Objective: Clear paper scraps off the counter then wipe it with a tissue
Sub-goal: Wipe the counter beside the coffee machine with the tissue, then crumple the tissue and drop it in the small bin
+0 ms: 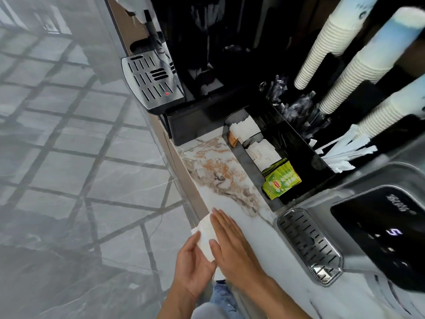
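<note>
A white tissue [205, 236] hangs over the front edge of the marble counter [220, 171]. My left hand [194, 270] is cupped palm-up just below that edge, its thumb on the tissue. My right hand [234, 245] lies flat on the counter with fingers together, its thumb side against the tissue. I cannot make out loose paper scraps; anything between the hands is hidden.
A black organiser tray [299, 171] holds green tea bags [281, 181], white sachets [259, 150] and wrapped stirrers. A coffee machine's drip tray [151, 77] juts out at the far end, a water dispenser's grille [308, 245] on the right. Paper cup stacks [358, 72] hang above.
</note>
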A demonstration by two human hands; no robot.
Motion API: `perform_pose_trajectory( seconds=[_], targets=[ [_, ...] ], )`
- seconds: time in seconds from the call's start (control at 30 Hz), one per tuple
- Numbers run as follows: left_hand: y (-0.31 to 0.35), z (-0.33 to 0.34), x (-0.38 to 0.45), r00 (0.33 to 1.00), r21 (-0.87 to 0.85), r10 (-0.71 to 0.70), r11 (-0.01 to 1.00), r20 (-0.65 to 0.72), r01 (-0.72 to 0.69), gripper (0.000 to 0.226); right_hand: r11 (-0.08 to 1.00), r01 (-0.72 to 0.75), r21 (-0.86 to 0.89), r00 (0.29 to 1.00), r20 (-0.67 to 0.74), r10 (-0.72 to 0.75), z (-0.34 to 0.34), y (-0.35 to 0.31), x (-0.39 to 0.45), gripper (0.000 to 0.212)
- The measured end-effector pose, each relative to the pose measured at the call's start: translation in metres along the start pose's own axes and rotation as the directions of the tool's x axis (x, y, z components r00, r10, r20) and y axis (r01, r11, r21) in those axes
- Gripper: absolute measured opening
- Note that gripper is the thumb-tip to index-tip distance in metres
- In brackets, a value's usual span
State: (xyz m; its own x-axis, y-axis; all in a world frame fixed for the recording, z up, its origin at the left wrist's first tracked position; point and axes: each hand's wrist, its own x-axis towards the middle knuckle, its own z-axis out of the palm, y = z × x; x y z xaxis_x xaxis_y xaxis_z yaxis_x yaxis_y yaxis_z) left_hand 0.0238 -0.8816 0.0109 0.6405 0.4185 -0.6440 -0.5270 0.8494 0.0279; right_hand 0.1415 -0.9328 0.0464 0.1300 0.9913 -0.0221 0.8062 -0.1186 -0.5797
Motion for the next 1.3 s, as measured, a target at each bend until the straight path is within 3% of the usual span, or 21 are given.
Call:
perform_pose_trajectory(
  seconds=[0.07,0.17,0.27,0.37,0.47,0.63,0.73,0.8,0.9,1.03,1.17,1.23,1.3],
  targets=[
    [0.000,0.017,-0.006,0.998,0.049,-0.050,0.998,0.045,0.048,0.047,0.945,-0.211,0.250,0.976,-0.001,0.218,-0.016,0.005,-0.013,0.056],
    [-0.007,0.043,-0.013,0.983,0.129,-0.163,0.980,0.080,0.152,0.048,0.658,-0.436,0.613,0.833,0.000,0.553,-0.046,0.010,-0.034,0.043],
    [-0.022,0.065,-0.017,0.957,0.226,-0.272,0.943,0.099,0.245,0.050,0.416,-0.445,0.793,0.690,0.008,0.724,-0.075,0.012,-0.062,0.025],
    [-0.044,0.083,-0.020,0.923,0.395,-0.381,0.858,0.057,0.329,0.050,0.273,-0.408,0.871,0.594,0.025,0.804,-0.096,0.009,-0.093,0.020],
    [-0.069,0.097,-0.023,0.881,0.547,-0.472,0.747,0.033,0.379,0.048,0.177,-0.322,0.930,0.543,0.027,0.840,-0.115,0.005,-0.121,0.022],
    [-0.117,0.115,-0.028,0.809,0.764,-0.587,0.540,0.041,0.353,0.042,0.152,-0.235,0.960,0.525,-0.006,0.851,-0.137,0.008,-0.174,0.021],
    [-0.153,0.124,-0.031,0.761,0.828,-0.648,0.442,0.031,0.344,0.043,0.160,-0.190,0.969,0.474,-0.052,0.879,-0.146,0.017,-0.209,0.010],
    [-0.180,0.129,-0.034,0.740,0.881,-0.672,0.364,0.023,0.303,0.042,0.167,-0.150,0.975,0.422,-0.090,0.902,-0.150,0.027,-0.235,0.015],
    [-0.222,0.136,-0.037,0.771,0.951,-0.636,0.257,0.034,0.170,0.036,0.162,-0.084,0.983,0.331,-0.126,0.935,-0.156,0.041,-0.270,0.016],
    [-0.273,0.142,-0.038,0.864,0.975,-0.502,0.207,0.036,0.080,0.015,0.178,-0.054,0.982,0.220,-0.163,0.962,-0.170,0.062,-0.304,0.010],
    [-0.307,0.160,-0.034,0.934,0.991,-0.344,0.121,0.095,-0.056,0.010,0.266,-0.148,0.953,0.196,-0.235,0.952,-0.191,0.090,-0.312,0.014],
    [-0.319,0.174,-0.026,0.951,0.983,-0.248,0.025,0.182,-0.182,0.011,0.324,-0.211,0.922,0.200,-0.283,0.938,-0.206,0.105,-0.308,0.016],
    [-0.328,0.191,-0.014,0.930,0.929,-0.199,-0.144,0.309,-0.340,0.017,0.364,-0.306,0.880,0.182,-0.322,0.929,-0.223,0.123,-0.298,0.021]
  ],
)
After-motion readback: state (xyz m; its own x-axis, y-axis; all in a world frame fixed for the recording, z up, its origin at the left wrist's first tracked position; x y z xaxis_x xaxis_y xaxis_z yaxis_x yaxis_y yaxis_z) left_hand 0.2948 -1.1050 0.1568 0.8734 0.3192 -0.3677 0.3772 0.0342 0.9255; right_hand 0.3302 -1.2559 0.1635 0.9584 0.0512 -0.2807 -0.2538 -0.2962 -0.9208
